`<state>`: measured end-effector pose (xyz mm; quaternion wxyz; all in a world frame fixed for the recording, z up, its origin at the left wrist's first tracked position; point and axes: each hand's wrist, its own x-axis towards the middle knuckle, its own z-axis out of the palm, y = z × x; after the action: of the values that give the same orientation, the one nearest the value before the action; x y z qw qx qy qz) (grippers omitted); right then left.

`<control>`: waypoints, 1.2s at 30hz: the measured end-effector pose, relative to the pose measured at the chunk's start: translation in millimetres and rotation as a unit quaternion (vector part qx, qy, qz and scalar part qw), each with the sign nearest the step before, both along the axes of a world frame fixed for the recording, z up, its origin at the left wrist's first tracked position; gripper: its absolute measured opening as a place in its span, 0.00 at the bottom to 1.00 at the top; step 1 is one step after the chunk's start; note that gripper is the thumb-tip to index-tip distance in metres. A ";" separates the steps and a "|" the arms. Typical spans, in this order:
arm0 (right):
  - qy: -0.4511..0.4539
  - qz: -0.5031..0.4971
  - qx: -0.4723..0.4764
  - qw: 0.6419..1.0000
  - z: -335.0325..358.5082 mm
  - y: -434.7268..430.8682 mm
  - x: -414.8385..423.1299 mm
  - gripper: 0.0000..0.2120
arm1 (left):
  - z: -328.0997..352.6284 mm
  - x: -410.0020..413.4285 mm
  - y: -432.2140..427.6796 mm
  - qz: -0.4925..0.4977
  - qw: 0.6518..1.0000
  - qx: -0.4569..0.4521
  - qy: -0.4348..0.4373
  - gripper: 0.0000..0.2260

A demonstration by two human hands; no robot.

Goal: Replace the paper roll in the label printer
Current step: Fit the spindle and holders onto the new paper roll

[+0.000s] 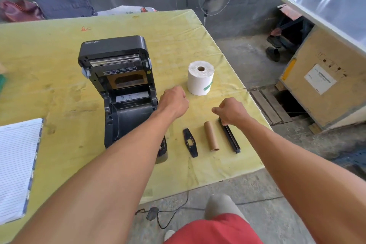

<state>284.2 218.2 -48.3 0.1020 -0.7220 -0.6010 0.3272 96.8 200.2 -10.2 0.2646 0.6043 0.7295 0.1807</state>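
Right hand, fingers pinching the far end of the black spindle; new label roll stands upright beyond, nearer the loosely curled, empty left hand.

We note the label printer is moulded dark grey plastic with a matt, slightly sheened shell. The paper roll is matt white paper; the empty core is plain brown cardboard. The spindle and guide plate look like black plastic. The tabletop carries a creased, stained yellow-green covering.
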 end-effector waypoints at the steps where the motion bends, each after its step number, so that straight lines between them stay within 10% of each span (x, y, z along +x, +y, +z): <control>1: 0.000 -0.007 0.003 1.000 2.5 1.9 0.2 0.17 | 4.3 -1.1 6.3 -0.003 1.000 0.011 0.006 0.09; 26: 0.058 0.101 -0.064 0.991 -50.0 166.5 25.5 0.20 | -43.9 65.7 167.6 -0.081 0.977 -0.053 0.188 0.25; 36: 0.260 0.035 -0.071 0.962 -21.4 185.4 38.0 0.18 | -44.6 59.8 181.8 0.137 0.986 -0.045 -0.079 0.32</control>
<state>322.2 403.6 -69.7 0.1911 -0.5960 -0.5540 0.5489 156.6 382.0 -54.8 0.3212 0.4699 0.7895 0.2297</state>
